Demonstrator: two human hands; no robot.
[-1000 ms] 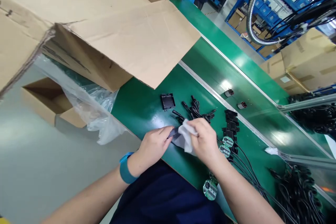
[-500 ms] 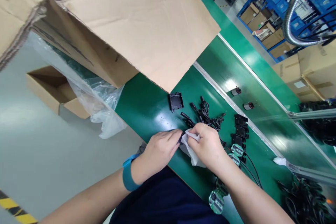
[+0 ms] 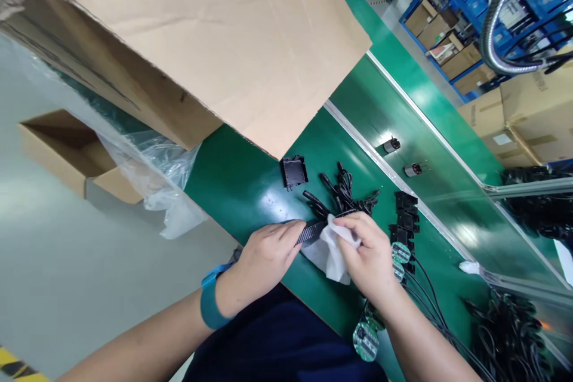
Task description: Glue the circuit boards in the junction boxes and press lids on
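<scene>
Black ribbed part (image 3: 312,231) slants lengthwise toward upper right, left hand (image 3: 264,258) pinching it, right hand (image 3: 370,258) pinching cloth (image 3: 335,253).

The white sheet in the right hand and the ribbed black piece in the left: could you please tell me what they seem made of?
White sheet: matte, cloth or soft paper, judging by its loose folds.
Ribbed black piece: probably dull moulded plastic, given its even ridges, though coated metal is possible.
</scene>
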